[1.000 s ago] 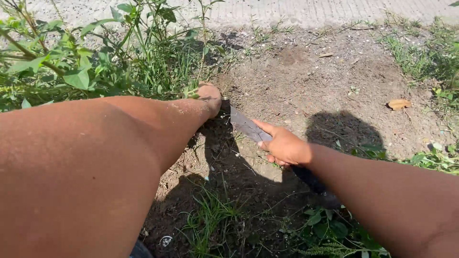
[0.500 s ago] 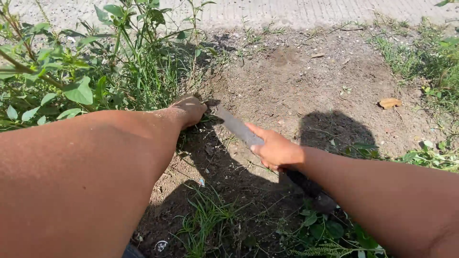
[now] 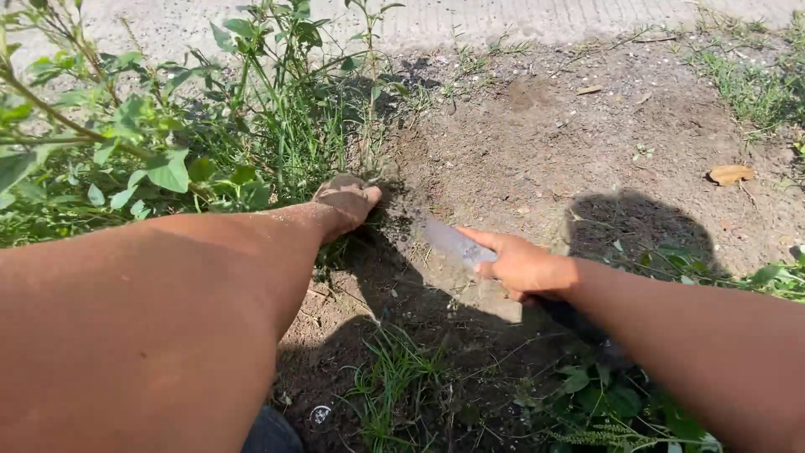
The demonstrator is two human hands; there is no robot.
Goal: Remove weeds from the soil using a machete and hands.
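Note:
My left hand, dusty with soil, is closed around the base of grass and weed stems at the edge of a green patch. My right hand grips the handle of a long grey-bladed knife, index finger laid along the blade's back. The blade points up and left over bare brown soil, its tip a short way right of my left hand and apart from it. The handle is hidden inside my fist.
Tall leafy weeds fill the left side. A concrete strip runs along the top. A dry brown leaf lies at right. Low green plants and a grass tuft grow near the bottom, in my shadow.
The knife has drawn back to the right, away from the weed base where its tip was half a second ago. My left hand stays closed on the stems, shifted slightly.

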